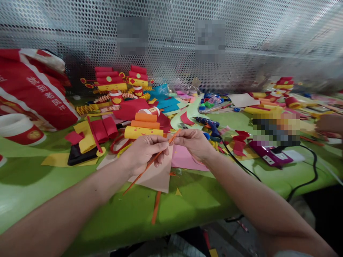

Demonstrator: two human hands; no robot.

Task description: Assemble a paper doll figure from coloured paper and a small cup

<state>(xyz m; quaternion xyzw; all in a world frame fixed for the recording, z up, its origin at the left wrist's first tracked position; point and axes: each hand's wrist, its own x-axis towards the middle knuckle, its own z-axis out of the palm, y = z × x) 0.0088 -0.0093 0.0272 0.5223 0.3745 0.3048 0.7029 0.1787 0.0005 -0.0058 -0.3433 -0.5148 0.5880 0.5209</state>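
Observation:
Between both hands, above the table's middle, runs a thin orange paper strip (150, 164), slanting from upper right to lower left. My left hand (148, 150) pinches it near its upper part. The fingertips of my right hand (191, 142) close on its top end. Just behind the hands lies a yellow paper roll with a drawn face (143, 132), topped by orange paper rolls (146, 117). Beneath my hands are a pale pinkish sheet (155, 180) and a pink sheet (187, 159). Another orange strip (156, 208) rests near the front edge. Red-handled scissors (117, 144) lie left of the face roll.
A blue glue gun (210, 125) lies right of centre. Its black cable runs toward a purple power strip (269, 153). Finished paper figures (109, 80) stand at the back. A black phone (81, 155) lies left under paper pieces. Another person's hand (331, 126) shows far right.

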